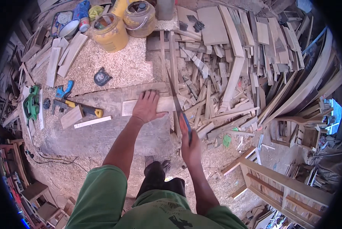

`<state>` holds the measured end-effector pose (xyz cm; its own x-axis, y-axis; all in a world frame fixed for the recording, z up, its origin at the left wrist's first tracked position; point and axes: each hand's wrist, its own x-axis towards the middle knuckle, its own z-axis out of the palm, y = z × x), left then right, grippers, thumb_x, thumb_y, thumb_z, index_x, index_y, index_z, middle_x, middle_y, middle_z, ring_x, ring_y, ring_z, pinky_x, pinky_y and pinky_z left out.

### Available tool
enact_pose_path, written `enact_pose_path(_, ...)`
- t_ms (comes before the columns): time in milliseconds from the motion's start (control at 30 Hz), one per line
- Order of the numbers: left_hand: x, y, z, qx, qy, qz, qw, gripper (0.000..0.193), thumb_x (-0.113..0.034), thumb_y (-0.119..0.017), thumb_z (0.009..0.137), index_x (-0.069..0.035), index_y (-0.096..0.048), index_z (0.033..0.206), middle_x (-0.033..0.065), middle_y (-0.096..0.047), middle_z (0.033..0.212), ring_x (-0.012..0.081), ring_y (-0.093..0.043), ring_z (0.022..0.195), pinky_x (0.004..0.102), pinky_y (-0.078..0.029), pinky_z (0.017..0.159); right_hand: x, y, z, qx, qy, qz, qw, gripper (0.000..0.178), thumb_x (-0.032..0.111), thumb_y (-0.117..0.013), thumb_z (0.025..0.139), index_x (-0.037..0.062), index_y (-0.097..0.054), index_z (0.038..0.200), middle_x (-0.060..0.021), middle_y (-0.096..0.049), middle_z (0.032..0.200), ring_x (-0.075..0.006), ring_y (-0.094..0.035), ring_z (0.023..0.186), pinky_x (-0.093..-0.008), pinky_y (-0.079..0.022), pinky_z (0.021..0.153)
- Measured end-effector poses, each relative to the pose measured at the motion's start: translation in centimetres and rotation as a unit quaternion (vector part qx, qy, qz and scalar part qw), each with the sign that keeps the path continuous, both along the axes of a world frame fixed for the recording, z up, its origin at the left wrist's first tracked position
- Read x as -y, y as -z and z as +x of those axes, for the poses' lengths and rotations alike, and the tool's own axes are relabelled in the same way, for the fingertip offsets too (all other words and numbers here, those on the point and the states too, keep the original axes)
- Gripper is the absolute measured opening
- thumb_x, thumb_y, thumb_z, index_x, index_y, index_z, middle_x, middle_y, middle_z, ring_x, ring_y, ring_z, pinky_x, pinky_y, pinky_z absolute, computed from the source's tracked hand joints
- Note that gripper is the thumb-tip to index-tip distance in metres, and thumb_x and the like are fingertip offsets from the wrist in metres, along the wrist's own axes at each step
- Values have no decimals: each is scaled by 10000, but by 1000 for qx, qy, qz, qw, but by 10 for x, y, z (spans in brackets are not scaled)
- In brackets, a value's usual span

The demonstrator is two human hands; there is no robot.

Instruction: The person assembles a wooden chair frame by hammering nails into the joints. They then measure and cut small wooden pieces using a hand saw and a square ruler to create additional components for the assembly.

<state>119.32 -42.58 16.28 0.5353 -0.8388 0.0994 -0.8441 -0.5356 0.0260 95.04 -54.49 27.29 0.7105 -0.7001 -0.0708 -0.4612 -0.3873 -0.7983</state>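
A pale wooden board (166,104) lies across the right part of the workbench (113,138), its right end jutting past the bench edge. My left hand (146,105) presses flat on it with the fingers spread. In my right hand (191,148) is a hand saw, my fingers wrapped round its handle. The saw (175,92) has a long dark blade and a blue and orange handle. Its blade runs up and away across the board's right end, just beyond the bench edge. Whether the teeth have cut into the wood cannot be made out.
A hammer with a yellow and black handle (87,109), a blue-handled tool (66,89), small wood pieces (72,117) and a green power planer (32,102) lie on the bench's left. Yellow buckets (110,37) stand beyond, amid sawdust. Scrap wood (216,87) is heaped right of the bench.
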Motion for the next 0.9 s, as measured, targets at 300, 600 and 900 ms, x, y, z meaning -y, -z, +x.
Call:
enact_pose_path(300,-12,2,1,9,-12,16,1000,1100,-814,-628,916,64,-519,1569,188,-565,1439,353,-495,1354,518,-376,1194,-39,-73,-109,-122,12,93,988,363,282,-629,1128,-25,-683,1314,-214,-715,764,-364,-764,680,-472,-547,600)
enact_pose_path(600,2,0,-2,9,5,-15,1000,1111,-819,-633,911,69,-518,1568,199,-555,1437,362,-500,1343,529,-378,1197,24,31,67,51,-29,2,998,296,279,-619,1127,-15,-634,1103,-309,-692,836,-562,-692,804,-595,-498,631)
enact_pose_path(900,-11,-1,0,-4,-3,-6,1000,1132,-812,-642,912,84,-493,1587,209,-546,1452,370,-495,1353,537,-393,1192,-52,-53,-113,-60,8,51,997,319,270,-610,1135,-44,-667,1151,-191,-627,666,-284,-675,554,-446,-478,523)
